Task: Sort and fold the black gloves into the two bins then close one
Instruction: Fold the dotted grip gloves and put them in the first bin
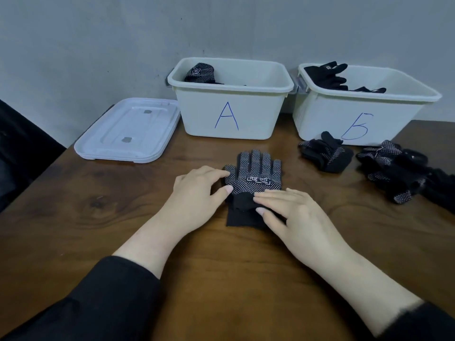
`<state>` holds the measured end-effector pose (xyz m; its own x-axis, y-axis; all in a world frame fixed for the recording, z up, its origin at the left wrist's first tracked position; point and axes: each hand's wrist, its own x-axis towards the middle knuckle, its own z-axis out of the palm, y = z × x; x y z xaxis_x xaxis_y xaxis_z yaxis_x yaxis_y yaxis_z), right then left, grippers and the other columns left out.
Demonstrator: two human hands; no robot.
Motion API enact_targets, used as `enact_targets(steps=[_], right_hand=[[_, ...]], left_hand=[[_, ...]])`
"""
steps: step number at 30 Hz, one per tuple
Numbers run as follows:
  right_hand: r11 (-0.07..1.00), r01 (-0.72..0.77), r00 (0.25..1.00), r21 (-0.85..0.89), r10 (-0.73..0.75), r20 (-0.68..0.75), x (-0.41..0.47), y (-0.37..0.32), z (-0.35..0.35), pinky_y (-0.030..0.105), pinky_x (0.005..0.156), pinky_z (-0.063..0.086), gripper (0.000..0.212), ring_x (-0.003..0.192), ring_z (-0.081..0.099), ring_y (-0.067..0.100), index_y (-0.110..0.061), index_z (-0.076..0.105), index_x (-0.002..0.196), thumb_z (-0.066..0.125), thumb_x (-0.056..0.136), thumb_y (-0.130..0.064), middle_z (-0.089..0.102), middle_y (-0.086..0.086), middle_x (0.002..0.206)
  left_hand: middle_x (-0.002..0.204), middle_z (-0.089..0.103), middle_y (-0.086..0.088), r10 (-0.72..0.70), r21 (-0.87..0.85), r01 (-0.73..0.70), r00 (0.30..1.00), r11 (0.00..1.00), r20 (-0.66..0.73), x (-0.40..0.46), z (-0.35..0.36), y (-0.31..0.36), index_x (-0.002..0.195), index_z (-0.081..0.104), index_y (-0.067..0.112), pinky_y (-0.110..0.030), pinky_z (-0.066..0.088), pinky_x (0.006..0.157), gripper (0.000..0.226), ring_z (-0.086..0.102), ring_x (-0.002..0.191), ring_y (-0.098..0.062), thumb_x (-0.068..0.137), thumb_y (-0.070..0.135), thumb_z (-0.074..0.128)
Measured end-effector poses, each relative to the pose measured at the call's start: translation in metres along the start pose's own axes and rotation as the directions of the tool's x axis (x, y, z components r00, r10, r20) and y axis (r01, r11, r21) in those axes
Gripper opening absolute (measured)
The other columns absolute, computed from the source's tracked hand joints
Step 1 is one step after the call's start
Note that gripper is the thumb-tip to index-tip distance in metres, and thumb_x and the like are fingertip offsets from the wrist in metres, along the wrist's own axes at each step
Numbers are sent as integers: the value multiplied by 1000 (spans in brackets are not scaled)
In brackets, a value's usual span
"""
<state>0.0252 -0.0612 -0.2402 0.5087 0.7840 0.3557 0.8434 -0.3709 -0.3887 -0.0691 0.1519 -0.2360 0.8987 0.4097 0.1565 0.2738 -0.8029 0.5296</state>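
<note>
Holding gloves (pixel 200 73), bin A (pixel 231 114), bin B (pixel 357 119)

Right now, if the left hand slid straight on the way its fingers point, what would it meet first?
The left hand points right and slightly away, across the dotted glove it already touches. Beyond that, probably the small glove pile before bin B; depth is unclear.

I've got bin A (pixel 231 99) mid-counter by the back edge, bin B (pixel 364 107) toward the back right corner, lid (pixel 128 132) left of A, one glove (pixel 253 178) flat before A.
</note>
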Motion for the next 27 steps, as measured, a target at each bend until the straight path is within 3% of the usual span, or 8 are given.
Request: enact_targets(steps=[5,9,14,18,21,24,27], right_hand=[[998,53,993,-41,-48,107,-1,-4,4,42,118,34,47,134,49,2,-33,70,126,39,98,-54,62,-15,138],[996,91,976,-12,-87,202,-8,3,1,39,124,18,62,145,32,-1,-34,63,136,38,92,-69,48,-17,151],[992,122,982,18,-123,145,-8,15,-5,43,108,40,38,120,53,9,-29,73,119,53,94,-51,57,-13,126],[975,215,972,-60,-207,114,-5,18,-7,40,106,42,31,114,59,8,-26,74,109,50,99,-41,63,-15,117],[988,152,987,20,-153,58,-3,20,-10,36,105,40,25,108,60,4,-25,68,108,48,101,-39,64,-18,109],[991,100,995,86,-102,13,-3,19,-10,29,104,37,24,98,59,0,-26,66,108,47,101,-39,63,-21,100],[987,59,998,151,-62,15,-3,16,-14,20,102,34,20,100,55,-3,-29,66,107,51,100,-39,61,-25,97]], left_hand=[[132,59,17,-12,-40,11,1000,999,-28,1,0,1,135,60,35,-46,29,116,37,49,127,-8,100,45,52],[133,56,17,27,12,-26,1000,1000,-15,-1,0,-1,135,60,35,-40,27,115,40,48,125,-9,95,45,62],[134,49,13,157,-17,-157,988,988,-2,-4,-3,-2,124,66,35,-41,30,114,33,44,125,-5,92,34,71],[136,51,17,276,-65,-272,960,960,53,-7,-6,-6,115,72,35,-42,29,116,24,41,127,0,93,43,68],[138,48,23,398,-106,-387,910,916,114,-11,-9,-1,120,69,39,-26,16,118,46,32,133,10,84,65,61],[141,41,26,414,-31,-419,880,908,234,-12,-6,3,133,61,42,-17,3,117,65,16,133,20,76,75,59],[129,55,21,435,14,-444,884,896,168,-9,-1,4,120,69,37,-33,25,113,41,43,125,3,89,59,53]])
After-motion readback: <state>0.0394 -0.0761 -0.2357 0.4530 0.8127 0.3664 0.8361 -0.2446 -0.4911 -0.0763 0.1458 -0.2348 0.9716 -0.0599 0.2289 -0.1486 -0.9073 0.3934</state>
